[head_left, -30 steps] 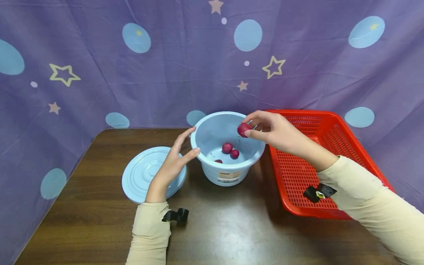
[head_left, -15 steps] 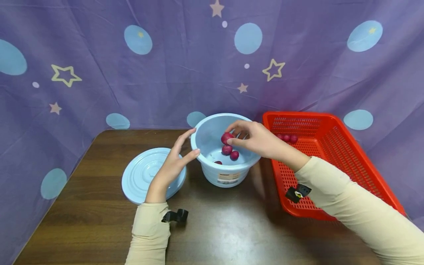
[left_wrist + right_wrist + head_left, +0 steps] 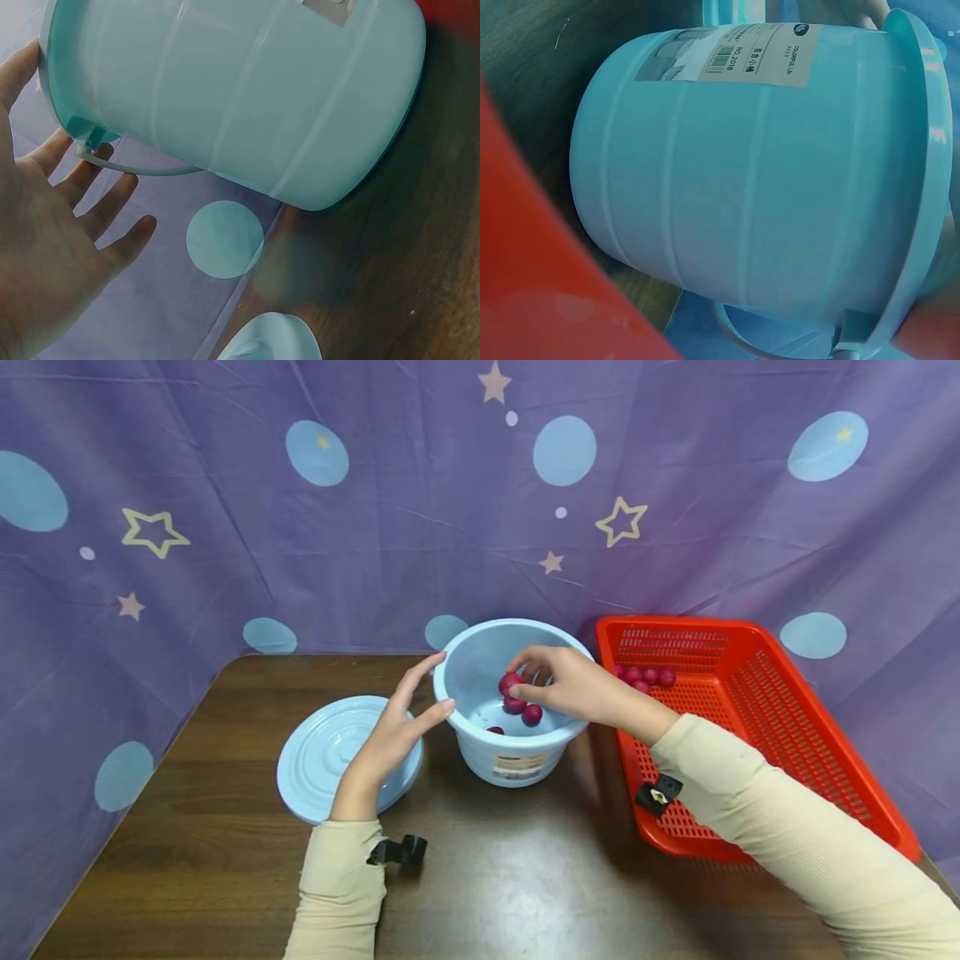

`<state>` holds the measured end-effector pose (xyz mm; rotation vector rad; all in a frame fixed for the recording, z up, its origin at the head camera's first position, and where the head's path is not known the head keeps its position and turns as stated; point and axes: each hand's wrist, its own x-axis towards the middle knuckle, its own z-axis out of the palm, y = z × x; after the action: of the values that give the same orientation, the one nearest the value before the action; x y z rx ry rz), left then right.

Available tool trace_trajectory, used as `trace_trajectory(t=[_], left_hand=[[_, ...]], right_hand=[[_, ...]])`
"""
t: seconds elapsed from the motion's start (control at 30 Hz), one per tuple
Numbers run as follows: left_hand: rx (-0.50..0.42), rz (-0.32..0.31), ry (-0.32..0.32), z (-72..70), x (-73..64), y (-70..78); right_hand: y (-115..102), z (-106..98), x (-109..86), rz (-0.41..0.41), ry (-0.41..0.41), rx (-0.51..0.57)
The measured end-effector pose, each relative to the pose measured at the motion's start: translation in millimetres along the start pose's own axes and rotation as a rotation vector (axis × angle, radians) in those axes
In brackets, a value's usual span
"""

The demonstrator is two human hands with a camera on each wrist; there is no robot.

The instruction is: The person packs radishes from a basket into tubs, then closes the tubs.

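A light blue plastic bucket (image 3: 510, 768) with a paper label stands upright on the table. My left hand (image 3: 393, 727) touches its left rim with thumb and forefinger, the fingers spread and mostly straight. In the left wrist view the other fingers of that hand (image 3: 52, 240) reach beside the bucket's thin handle (image 3: 150, 172). My right hand (image 3: 566, 685) reaches in over the right rim, pinching a round dark-red ball (image 3: 511, 683), smooth like a small fruit or radish. Right below it are a second ball (image 3: 515, 705) and a third ball (image 3: 532, 714); another shows partly behind the near rim.
A round blue lid (image 3: 322, 752) lies on the wooden table (image 3: 202, 843) left of the bucket. Close on the right stands a red perforated basket (image 3: 817, 718), with several red balls (image 3: 651, 677) in its far left corner. A purple curtain (image 3: 420, 485) hangs behind the table.
My right hand has moved left and down into the bucket with the ball, uncovering the balls in the basket. My left hand stays at the rim.
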<state>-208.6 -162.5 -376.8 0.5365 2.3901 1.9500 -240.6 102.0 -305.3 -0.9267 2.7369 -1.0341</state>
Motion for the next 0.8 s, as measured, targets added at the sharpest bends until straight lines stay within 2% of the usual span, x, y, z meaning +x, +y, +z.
trace_trajectory(t=[0.43, 0.8], left_hand=[[0.002, -0.006, -0.005, -0.9, 0.1, 0.6], [-0.007, -0.003, -0.008, 0.6, 0.5, 1.5]], right_hand=[[0, -5, -1.0, 0.028, 0.019, 0.016], [9, -39, -18.4, 0.047, 0.06, 0.163]])
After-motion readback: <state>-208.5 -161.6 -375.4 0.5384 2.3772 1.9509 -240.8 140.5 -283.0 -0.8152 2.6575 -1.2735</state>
